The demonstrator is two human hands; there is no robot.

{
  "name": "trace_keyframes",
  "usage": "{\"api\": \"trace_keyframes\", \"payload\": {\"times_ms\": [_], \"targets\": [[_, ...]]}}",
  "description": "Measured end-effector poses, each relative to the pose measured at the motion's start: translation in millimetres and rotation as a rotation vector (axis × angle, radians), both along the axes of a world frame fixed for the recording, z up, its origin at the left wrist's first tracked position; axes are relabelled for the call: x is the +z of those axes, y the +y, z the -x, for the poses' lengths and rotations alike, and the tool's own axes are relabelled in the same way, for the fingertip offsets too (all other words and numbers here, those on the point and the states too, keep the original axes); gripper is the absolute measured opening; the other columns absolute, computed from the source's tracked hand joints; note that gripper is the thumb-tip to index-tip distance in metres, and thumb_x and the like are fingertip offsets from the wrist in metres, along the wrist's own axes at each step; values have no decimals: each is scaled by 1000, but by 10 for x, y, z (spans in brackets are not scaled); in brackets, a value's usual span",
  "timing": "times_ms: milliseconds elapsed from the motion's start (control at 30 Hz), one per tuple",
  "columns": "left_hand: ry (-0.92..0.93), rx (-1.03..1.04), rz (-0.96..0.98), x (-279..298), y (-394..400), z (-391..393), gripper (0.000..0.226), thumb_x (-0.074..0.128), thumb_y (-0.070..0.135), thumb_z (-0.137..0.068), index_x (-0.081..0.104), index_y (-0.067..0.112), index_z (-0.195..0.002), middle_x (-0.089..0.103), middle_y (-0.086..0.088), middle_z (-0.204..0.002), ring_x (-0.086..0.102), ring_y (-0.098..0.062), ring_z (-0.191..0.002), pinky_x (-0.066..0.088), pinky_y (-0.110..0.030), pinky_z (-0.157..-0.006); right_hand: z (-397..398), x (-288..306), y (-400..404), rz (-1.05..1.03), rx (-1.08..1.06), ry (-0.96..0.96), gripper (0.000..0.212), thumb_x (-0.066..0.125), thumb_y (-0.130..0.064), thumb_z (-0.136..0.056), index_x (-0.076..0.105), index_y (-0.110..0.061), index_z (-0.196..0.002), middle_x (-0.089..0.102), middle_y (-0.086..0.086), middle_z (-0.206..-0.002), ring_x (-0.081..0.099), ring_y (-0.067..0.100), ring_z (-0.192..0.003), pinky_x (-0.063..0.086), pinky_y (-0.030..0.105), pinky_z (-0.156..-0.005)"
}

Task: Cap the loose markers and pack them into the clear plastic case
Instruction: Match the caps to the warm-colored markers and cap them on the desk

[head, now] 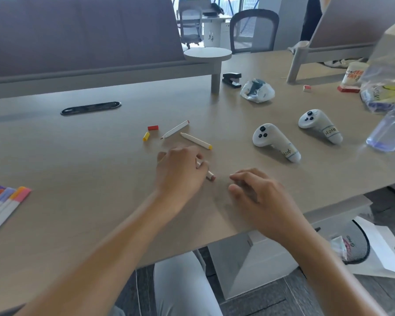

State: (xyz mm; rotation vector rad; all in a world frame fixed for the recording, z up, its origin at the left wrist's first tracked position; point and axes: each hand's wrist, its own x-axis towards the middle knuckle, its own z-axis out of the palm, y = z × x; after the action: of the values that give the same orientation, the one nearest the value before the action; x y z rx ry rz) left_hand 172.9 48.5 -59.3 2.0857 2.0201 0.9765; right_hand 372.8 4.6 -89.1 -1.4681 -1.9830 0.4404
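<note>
My left hand point(180, 171) lies over a white marker point(209, 175) with a brownish end, its fingers curled round the barrel on the table. Just to the right, my right hand point(252, 190) rests on the table, fingers loosely bent and holding nothing. Beyond the hands lie two uncapped white markers: one with a red end point(175, 129) and one with a yellow end point(196, 140). A loose red cap point(153, 127) and a yellow cap point(146, 136) sit left of them. Several capped markers point(2, 199) lie in the clear case at the left edge.
Two white handheld controllers point(274, 141) point(319, 125) lie to the right. A clear water bottle point(390, 124), plastic bags point(257, 90), a black stapler point(232, 80) and a cable slot point(90, 108) are further back. The table's front edge point(283, 220) runs under my right wrist.
</note>
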Motion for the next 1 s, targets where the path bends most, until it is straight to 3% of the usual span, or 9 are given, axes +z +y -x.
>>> {"api": "trace_keyframes", "payload": {"times_ms": [167,233,400,600,867,1000], "targets": [[104,41,48,4,56,-172,17,60,35,-86,73,26,-81,70,6,-81,63,-19,-93,35,-33,-80,-110,-27,177,-10,-41,14,25,61,-38,-97,74,-22,-113,63,-12,-112,61,15,-110,51,39,-95],[53,-19,74,-8,62,-183,10,66,27,-82,72,23,-76,69,6,-79,65,-19,-86,40,-31,-75,-113,-42,203,-31,-59,14,23,62,-39,-97,73,-23,-111,62,-14,-110,59,13,-110,51,38,-94],[-87,-277,71,-95,-32,-85,22,63,17,-73,73,25,-91,70,7,-83,67,-10,-80,54,-40,-82,-92,-68,184,-65,-99,61,25,59,-47,-96,73,-27,-101,65,-15,-101,59,9,-102,51,36,-86],[-118,-120,111,-42,87,-173,26,80,20,-75,73,22,-100,65,10,-80,65,-14,-79,55,-35,-78,-107,-76,142,-77,-176,138,21,60,-44,-95,72,-27,-92,63,-13,-89,55,5,-81,45,31,-72],[-6,-40,154,-51,162,-294,7,70,24,-81,75,24,-85,68,9,-76,62,-15,-82,52,-37,-82,-78,-68,146,-97,-216,88,19,60,-44,-97,69,-28,-90,62,-14,-91,58,7,-89,48,32,-75],[-246,-120,87,23,175,-142,8,73,19,-87,78,24,-91,67,8,-72,61,-15,-71,50,-31,-71,-61,-69,121,-108,-210,-24,19,59,-42,-97,70,-27,-100,62,-13,-101,57,14,-102,49,35,-81]]}}
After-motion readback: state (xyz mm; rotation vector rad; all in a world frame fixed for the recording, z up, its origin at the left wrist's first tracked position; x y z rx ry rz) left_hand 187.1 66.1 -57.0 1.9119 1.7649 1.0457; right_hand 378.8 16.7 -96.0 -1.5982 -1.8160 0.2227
